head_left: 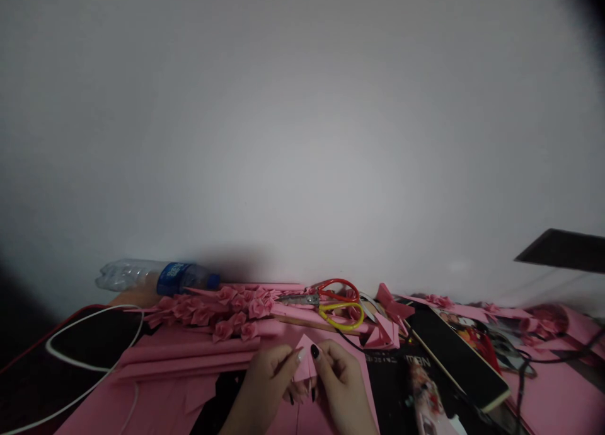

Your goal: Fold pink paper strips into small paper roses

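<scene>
A small folded piece of pink paper (305, 361) is held upright between both hands, its pointed top showing above the thumbs. My left hand (271, 375) pinches its left side, thumb in front. On the right side my right hand (338, 375) does the same, its dark-nailed thumb pressed on the paper. A crease runs down the middle. Pink paper sheets (161, 384) lie under and left of the hands. Just beyond are scissors (341, 304) with one red and one yellow handle loop, and a heap of pink paper roses (236, 312).
At the back left a plastic bottle (155, 276) with a blue label lies on its side. A white cable (94, 365) loops at the left. Right of the hands lies a phone (458, 356), with a dark cord (522, 378) beside it. A grey wall (302, 139) rises behind.
</scene>
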`<action>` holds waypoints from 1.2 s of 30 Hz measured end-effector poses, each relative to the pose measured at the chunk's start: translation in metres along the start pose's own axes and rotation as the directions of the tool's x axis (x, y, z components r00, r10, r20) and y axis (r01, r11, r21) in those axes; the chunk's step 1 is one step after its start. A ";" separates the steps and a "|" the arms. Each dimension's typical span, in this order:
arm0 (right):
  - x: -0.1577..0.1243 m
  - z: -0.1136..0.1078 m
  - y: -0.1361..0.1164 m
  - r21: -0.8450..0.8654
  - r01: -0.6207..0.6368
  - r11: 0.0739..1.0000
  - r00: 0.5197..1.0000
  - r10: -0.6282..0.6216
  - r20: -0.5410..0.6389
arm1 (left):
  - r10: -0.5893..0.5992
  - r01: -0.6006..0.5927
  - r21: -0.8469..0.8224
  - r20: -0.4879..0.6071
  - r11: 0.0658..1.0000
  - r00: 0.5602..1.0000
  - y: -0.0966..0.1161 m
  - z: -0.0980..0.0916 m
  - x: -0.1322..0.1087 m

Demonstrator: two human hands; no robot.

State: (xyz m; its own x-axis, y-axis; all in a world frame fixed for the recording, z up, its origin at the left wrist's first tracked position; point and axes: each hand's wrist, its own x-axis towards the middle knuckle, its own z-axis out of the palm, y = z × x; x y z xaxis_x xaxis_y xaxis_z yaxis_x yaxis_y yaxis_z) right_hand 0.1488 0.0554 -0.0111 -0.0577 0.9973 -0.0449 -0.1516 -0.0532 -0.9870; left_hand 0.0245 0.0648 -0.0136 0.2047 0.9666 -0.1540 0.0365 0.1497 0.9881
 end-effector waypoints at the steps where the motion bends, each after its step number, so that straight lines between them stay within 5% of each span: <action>1: 0.000 0.000 0.001 0.001 0.003 1.000 1.000 -0.003 0.003 | 0.003 -0.003 -0.002 0.001 1.000 1.000 0.000 0.000 0.000; 30: -0.002 0.002 -0.006 -0.032 -0.007 0.999 1.000 0.007 0.000 | 0.014 -0.013 0.059 -0.018 0.998 1.000 0.002 0.001 -0.002; 36: -0.001 -0.001 0.002 -0.030 0.183 0.983 0.983 -0.183 -0.010 | 0.032 -0.028 0.034 -0.113 0.999 0.993 0.003 -0.005 0.000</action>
State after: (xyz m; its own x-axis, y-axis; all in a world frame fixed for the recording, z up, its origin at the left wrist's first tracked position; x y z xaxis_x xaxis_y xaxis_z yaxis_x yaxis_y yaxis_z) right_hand 0.1497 0.0541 -0.0134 -0.0186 0.9907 0.1349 -0.1302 0.1314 -0.9827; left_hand 0.0199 0.0660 -0.0103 0.0942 0.9882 -0.1212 0.0639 0.1155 0.9913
